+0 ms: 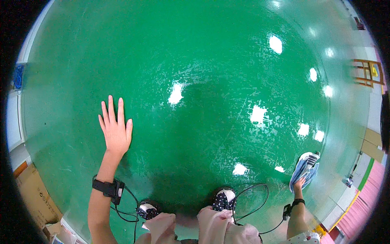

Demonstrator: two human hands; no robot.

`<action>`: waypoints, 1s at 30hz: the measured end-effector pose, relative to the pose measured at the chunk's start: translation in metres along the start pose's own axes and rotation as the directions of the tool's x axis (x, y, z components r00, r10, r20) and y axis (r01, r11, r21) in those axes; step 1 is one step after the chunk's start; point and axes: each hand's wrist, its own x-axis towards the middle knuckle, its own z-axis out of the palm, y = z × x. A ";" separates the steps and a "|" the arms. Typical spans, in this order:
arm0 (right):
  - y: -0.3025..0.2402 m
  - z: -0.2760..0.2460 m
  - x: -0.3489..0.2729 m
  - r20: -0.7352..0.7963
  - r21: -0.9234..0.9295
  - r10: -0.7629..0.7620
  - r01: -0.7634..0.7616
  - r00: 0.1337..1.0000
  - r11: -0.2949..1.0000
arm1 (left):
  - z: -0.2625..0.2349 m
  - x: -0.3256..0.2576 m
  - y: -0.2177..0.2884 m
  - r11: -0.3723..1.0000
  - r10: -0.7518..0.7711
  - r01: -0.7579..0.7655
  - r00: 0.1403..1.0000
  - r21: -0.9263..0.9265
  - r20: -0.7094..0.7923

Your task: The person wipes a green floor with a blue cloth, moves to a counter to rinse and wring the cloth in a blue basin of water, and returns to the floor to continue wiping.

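Note:
My left hand (pixel 116 131) is at the left with its fingers stretched and slightly spread, back of the hand up. It holds nothing; whether its palm touches the glossy green floor (pixel 195 49) I cannot tell. Far out to the right, my right hand (pixel 300 182) is on a crumpled blue and white cloth (pixel 305 168) with dark stripes along one part. The fingers of that hand go into the cloth's folds and are partly hidden. The cloth lies against the floor, bunched up. Both wrists wear black straps with small boxes and cables.
My dotted shoes (pixel 224 199) stand at the lower middle, with a looped black cable (pixel 266 193) beside them. A cardboard box (pixel 36 195) stands at the lower left. At the right edge are a wooden frame (pixel 367 73) and pink fabric (pixel 359 215). Bright light reflections dot the floor.

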 end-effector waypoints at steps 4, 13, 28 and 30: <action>-0.033 -0.026 0.041 -0.111 -0.008 -0.296 0.297 0.949 0.955 | -0.017 -0.009 -0.010 0.999 -0.041 0.043 0.991 -0.014 0.131; -0.399 -0.212 0.059 -0.575 -0.004 -0.779 0.952 0.249 0.307 | -0.090 -0.123 -0.135 0.996 0.067 -0.039 0.909 -0.076 0.411; -0.565 -0.288 -0.547 -0.369 -0.040 -0.394 0.438 -0.841 -0.898 | -0.170 -0.596 -0.225 0.414 -0.799 0.863 0.192 0.290 0.570; -0.577 -0.273 -0.555 -0.305 -0.151 -0.298 0.355 -0.905 -0.923 | -0.164 -0.622 -0.205 0.360 -0.800 0.881 0.123 0.306 0.587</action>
